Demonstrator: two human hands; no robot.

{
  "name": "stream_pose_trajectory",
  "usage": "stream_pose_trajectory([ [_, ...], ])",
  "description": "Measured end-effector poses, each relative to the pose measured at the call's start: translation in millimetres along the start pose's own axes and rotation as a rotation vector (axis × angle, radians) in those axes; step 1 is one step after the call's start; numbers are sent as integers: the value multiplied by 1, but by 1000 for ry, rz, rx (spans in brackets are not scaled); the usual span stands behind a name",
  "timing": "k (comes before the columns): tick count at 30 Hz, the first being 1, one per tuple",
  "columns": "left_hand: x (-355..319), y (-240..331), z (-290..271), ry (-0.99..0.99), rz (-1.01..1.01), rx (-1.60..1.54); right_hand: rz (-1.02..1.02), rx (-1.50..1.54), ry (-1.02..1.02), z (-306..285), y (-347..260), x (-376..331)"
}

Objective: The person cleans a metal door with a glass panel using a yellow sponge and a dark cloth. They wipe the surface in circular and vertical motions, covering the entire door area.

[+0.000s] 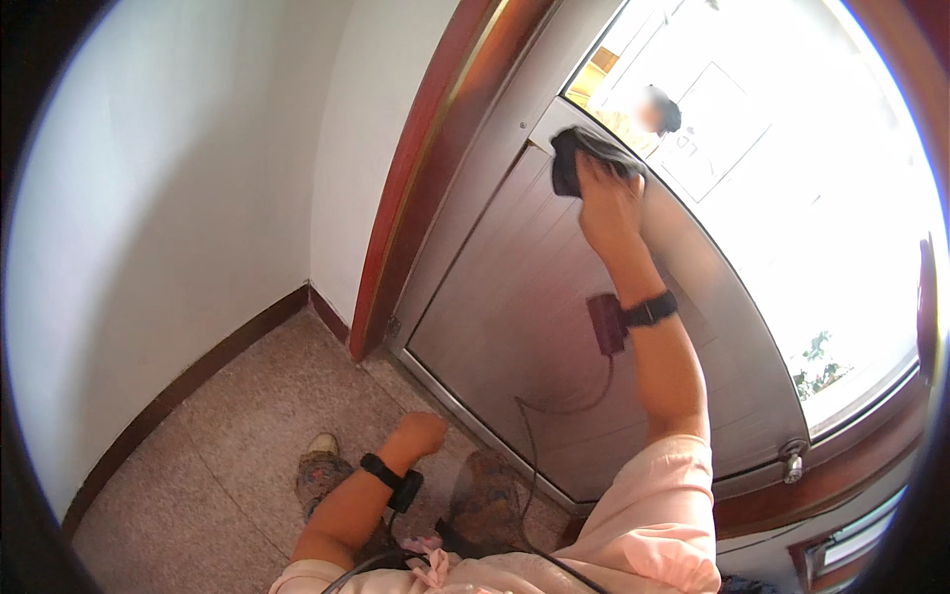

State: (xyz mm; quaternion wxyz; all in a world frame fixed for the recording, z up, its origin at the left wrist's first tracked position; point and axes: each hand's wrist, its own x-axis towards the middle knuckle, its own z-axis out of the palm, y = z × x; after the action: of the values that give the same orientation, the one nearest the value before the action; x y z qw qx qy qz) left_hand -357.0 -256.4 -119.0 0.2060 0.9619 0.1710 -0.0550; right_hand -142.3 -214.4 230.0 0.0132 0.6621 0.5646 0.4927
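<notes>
My right hand (609, 203) reaches up to a silver metal door (515, 307). It presses a dark cloth (567, 163) with a grey part against the door's crossbar, just under the glass pane. The fingers lie over the cloth, and some are hidden by blur. Lower down, my left hand (420, 434) hangs above the floor, closed in a loose fist with nothing showing in it. It touches neither the door nor the cloth. Both wrists wear black straps; a dark box (606, 324) with a cable is at the right one.
A reddish-brown frame (396, 218) borders the door on the left, beside a white wall (198, 198) with a brown skirting. The bright glass (772, 198) shows a person beyond. A metal latch (792, 460) sits at the door's lower right. My shoe (322, 445) stands on speckled tiles.
</notes>
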Motion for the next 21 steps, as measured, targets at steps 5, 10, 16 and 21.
stream_pose_trajectory([
  [5,0,-3,4,3,24,-7,-12,-15,-79,-4,8,5],
  [10,-6,-1,1,1,3,-50,9,30,-49,7,-12,50],
  [16,-1,-3,-2,59,43,-71,90,65,-52,-7,13,-11],
  [21,-6,3,-9,26,46,-59,348,-5,-225,-38,32,-86],
])
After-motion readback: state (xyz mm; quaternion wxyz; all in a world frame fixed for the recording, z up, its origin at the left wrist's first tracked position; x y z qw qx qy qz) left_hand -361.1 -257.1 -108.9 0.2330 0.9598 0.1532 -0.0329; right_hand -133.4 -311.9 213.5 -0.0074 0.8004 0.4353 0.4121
